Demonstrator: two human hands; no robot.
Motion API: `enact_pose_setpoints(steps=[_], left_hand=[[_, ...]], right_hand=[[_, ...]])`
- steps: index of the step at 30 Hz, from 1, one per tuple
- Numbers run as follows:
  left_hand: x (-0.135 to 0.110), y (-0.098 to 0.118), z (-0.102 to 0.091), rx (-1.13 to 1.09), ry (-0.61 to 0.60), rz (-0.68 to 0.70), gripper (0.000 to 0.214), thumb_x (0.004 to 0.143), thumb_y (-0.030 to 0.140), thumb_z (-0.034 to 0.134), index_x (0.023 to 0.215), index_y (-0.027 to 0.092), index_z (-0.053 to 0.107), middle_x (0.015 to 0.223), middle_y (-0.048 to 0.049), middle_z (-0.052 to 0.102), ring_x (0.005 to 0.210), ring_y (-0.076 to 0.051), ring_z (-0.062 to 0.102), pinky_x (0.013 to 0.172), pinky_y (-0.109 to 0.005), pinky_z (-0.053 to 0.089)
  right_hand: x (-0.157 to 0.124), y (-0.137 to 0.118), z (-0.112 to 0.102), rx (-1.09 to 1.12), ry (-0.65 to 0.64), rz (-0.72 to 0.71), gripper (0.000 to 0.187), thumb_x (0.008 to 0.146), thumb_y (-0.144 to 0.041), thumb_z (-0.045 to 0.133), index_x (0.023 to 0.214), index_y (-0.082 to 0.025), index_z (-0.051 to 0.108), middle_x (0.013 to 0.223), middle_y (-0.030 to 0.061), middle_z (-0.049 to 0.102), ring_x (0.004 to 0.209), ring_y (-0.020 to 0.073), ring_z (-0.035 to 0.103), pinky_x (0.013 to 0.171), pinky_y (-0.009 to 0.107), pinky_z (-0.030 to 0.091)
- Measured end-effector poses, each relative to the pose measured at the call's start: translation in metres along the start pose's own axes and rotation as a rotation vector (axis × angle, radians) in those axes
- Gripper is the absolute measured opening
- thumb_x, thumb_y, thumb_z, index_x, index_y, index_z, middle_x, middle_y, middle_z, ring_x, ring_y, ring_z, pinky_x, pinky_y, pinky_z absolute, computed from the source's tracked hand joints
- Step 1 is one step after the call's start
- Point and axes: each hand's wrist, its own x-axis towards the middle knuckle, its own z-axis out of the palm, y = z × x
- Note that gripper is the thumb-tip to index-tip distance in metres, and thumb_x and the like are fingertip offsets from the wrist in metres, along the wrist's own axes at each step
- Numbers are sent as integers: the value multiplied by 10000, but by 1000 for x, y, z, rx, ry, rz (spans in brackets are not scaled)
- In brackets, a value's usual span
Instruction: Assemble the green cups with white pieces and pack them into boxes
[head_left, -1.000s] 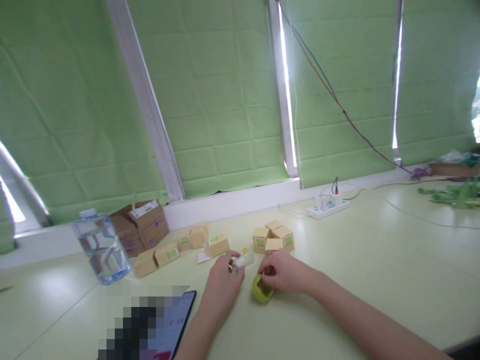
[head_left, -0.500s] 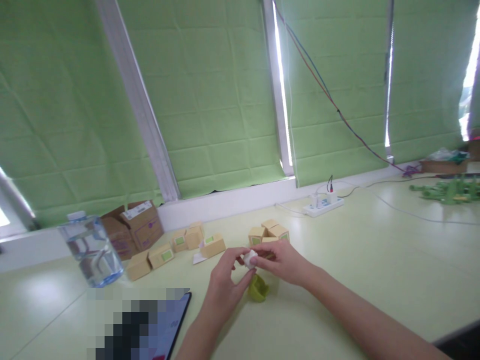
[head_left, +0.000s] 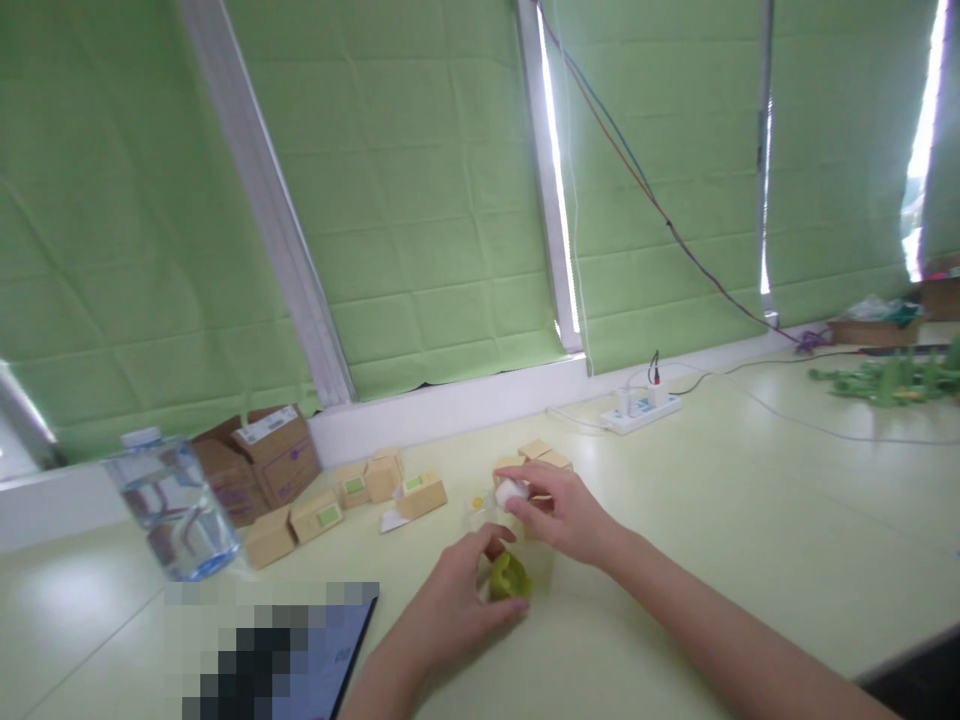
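Observation:
A small white lump (head_left: 511, 493) is pinched between the thumb and fingers of my right hand (head_left: 559, 508), held a little above the table; its kind I cannot make out. Below it, a small yellow-green cup-like piece (head_left: 510, 577) with an uneven rim rests on the table. My left hand (head_left: 465, 590) curves around this piece with thumb and fingers spread, the thumb by its near edge and the forefinger just beyond its far rim. Behind the left fingers lies a small clear item with a yellow spot (head_left: 478, 507).
Small tan boxes (head_left: 421, 497) stand behind the hands, some partly hidden. At left are a large water bottle (head_left: 180, 505), a brown carton (head_left: 281, 460) and a tablet-like device (head_left: 337, 640). A power strip (head_left: 641, 412) and green parts (head_left: 885, 380) lie at right.
My left hand has come off the white lump and moved down around the yellow-green piece. My right hand has lifted the lump slightly away. The clear item has come into view.

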Motion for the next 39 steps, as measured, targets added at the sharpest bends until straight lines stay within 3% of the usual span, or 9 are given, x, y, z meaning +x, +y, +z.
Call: enact_pose_setpoints(steps=[7,10,14,18,25,31,39], left_hand=[[14,-16,-5,-158,233,19,266,745,293,722,946,191,582,946,-34,648,915,-202,635,895,-366,476],[17,-22,-5,-285,269,-4,381,732,303,745,1040,205,544,1003,-33,616,918,-199,659,881,-372,506],[18,-24,-2,-382,273,-36,614,670,229,789,1192,249,466,1056,-15,566,885,-178,678,845,-351,531],[18,-24,-2,-401,301,-34,611,662,241,808,1182,245,487,1029,-5,557,858,-160,672,858,-343,524],[19,-21,-7,-643,230,-88,469,670,320,819,1052,197,576,1102,-52,622,885,-200,699,795,-312,550],[17,-20,-14,-692,152,-146,569,692,333,816,1205,211,601,1234,-90,652,1034,-245,679,902,-329,539],[20,-28,-12,-660,181,-134,594,707,365,804,1248,223,602,1224,-88,674,1035,-245,681,917,-346,546]], right_hand=[[1,1,1,134,9,60,304,878,-332,647,1126,-210,523,1080,67,633,954,176,661,767,299,598],[0,1,3,149,-39,66,268,885,-347,643,1097,-203,565,1038,55,659,965,175,663,838,320,586],[-1,1,9,175,-112,51,251,887,-328,640,1098,-196,608,1018,51,672,923,169,678,862,322,578],[-1,2,11,117,-110,48,231,869,-291,655,1072,-183,656,1010,59,677,904,175,675,835,309,579],[0,3,11,189,-75,105,259,866,-312,661,1092,-185,658,986,61,706,907,191,694,834,320,577],[2,6,10,227,-45,167,287,852,-377,679,1062,-186,640,950,62,723,858,203,713,776,318,579],[4,3,10,284,-28,166,324,791,-374,739,1025,-189,616,962,55,725,874,205,721,800,337,589]])
